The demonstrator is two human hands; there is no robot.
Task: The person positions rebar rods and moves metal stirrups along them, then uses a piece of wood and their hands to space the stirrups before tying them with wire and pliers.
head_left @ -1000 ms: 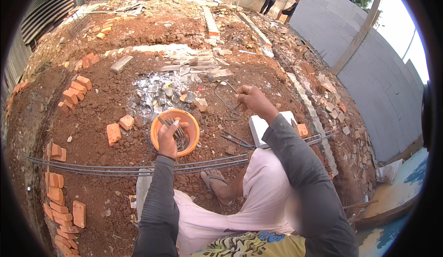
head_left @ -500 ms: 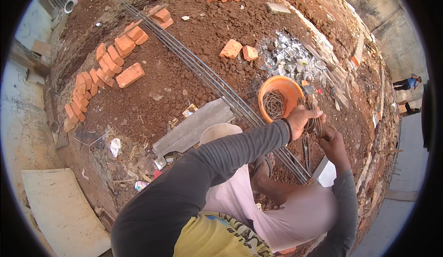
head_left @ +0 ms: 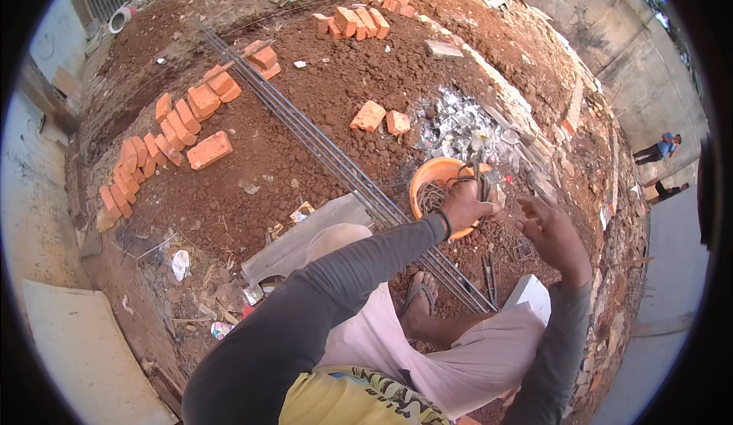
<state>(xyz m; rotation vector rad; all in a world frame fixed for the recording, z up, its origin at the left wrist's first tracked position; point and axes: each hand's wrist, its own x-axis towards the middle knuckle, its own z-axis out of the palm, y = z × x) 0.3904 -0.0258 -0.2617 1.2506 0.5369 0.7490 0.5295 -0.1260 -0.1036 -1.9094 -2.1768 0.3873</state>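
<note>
My left hand [head_left: 466,211] is closed around a small bundle of dark wire ties [head_left: 481,184], held over the near edge of an orange bowl [head_left: 424,177] that has more wire inside. My right hand [head_left: 555,235] hovers just to the right of it with fingers spread and nothing visibly in it. Both hands are above a long bundle of steel rebar [head_left: 328,154] that lies on the red soil and runs past my sandalled foot [head_left: 418,297].
Pliers [head_left: 489,274] and a small wire stirrup [head_left: 524,250] lie on the soil by a white block [head_left: 534,297]. Red bricks [head_left: 208,150] are scattered to the left and far side. A grey board [head_left: 298,235] lies beside my knee. Two people [head_left: 658,150] stand by the far wall.
My left hand has lifted out of the orange bowl with wire ties in it, and my right hand has come down beside it. My view has swung to the left.
</note>
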